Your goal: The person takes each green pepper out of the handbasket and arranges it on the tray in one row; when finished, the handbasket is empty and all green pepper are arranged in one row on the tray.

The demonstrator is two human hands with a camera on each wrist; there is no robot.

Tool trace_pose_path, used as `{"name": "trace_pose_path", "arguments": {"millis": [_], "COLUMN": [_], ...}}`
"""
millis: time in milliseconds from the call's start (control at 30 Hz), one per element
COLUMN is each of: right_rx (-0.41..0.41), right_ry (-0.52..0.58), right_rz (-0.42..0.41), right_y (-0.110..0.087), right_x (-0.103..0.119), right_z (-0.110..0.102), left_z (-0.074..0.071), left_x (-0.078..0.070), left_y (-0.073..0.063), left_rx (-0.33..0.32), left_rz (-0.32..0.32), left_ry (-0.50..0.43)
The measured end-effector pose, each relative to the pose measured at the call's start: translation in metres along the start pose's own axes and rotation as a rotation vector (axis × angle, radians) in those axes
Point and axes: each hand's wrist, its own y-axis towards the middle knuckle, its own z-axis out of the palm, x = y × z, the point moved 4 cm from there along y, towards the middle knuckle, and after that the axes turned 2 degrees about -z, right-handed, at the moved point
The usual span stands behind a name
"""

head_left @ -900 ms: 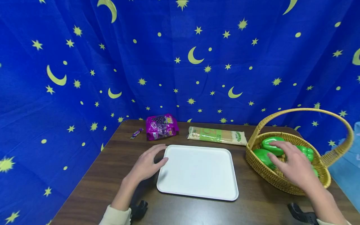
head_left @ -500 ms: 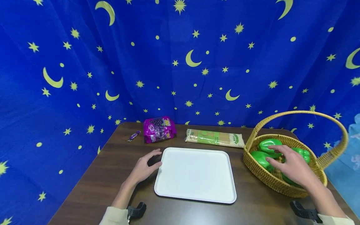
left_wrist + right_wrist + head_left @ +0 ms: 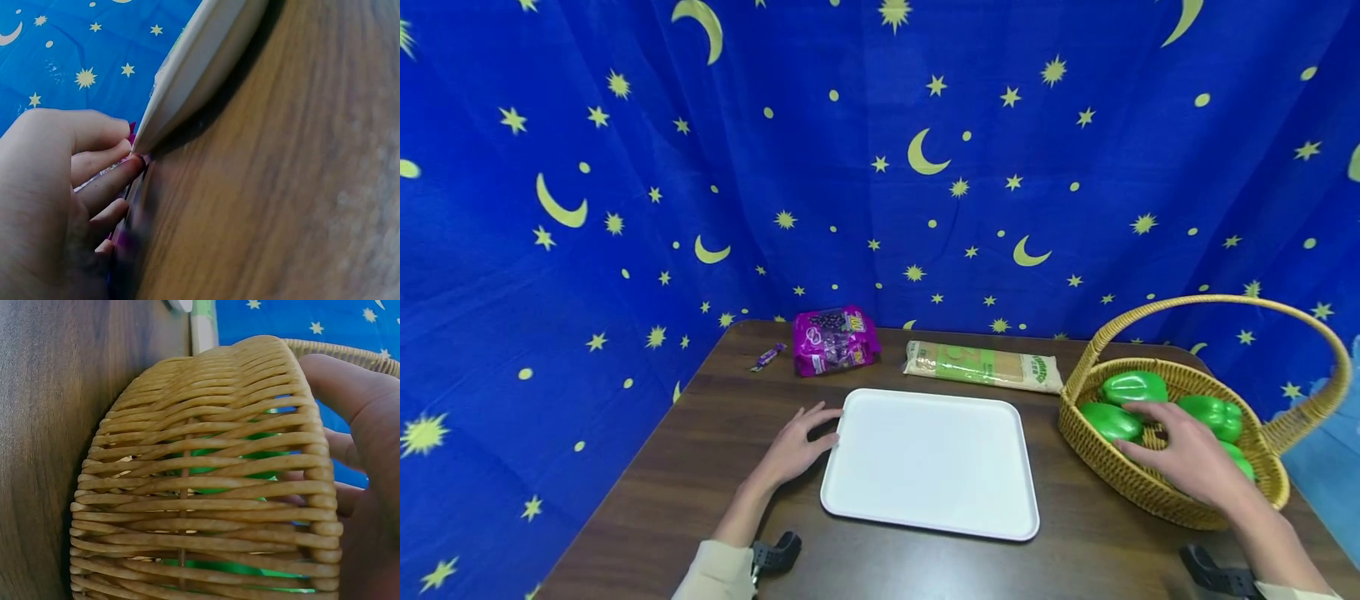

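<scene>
My left hand [image 3: 793, 446] is at the left rim of a white rectangular tray [image 3: 928, 467], its thumb and fingertips touching the edge. In the left wrist view the fingertips meet the tray's rim [image 3: 187, 69] at its near end. Several green bell peppers [image 3: 1112, 422] lie in a wicker basket [image 3: 1112, 477] on the right. Over them, inside the basket, reaches my right hand [image 3: 1187, 450], thumb and fingers spread apart beside the leftmost pepper; no firm hold shows. From the right wrist, the woven wall [image 3: 206, 487] hides most of the peppers and fingertips.
Behind the tray lie a purple candy bag [image 3: 835, 340], a small wrapped candy [image 3: 768, 357] and a flat pack of noodles [image 3: 983, 367]. The basket's tall handle [image 3: 1217, 302] arches above the right side. A blue star-patterned curtain [image 3: 850, 167] borders the wooden table [image 3: 700, 467].
My right hand has sunk a little deeper into the basket, towards the leftmost pepper. The left hand stays by the tray's edge with slight movement. The head view shifts slightly.
</scene>
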Motion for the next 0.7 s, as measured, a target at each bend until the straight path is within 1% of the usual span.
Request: {"name": "trace_pose_path", "arguments": {"millis": [100, 200, 433, 567, 700], "right_rx": [0.006, 0.014, 0.034, 0.032, 0.038], "right_ry": [-0.003, -0.002, 0.013, 0.015, 0.047], "right_rz": [0.011, 0.026, 0.052, 0.062, 0.069], "right_y": [0.000, -0.001, 0.000, 0.001, 0.001], "right_x": [-0.001, -0.002, -0.005, -0.008, -0.011], "right_z": [0.002, 0.003, 0.010, 0.012, 0.013], "left_z": [-0.001, -0.001, -0.002, -0.002, -0.001], "left_x": [-0.001, 0.000, 0.000, -0.001, -0.003], "left_y": [-0.001, -0.001, -0.004, -0.005, -0.004], "left_rx": [-0.007, -0.007, -0.011, -0.019, -0.017], "left_rz": [0.014, 0.024, 0.023, 0.027, 0.029], "left_ry": [-0.009, 0.003, 0.019, 0.026, 0.030]}}
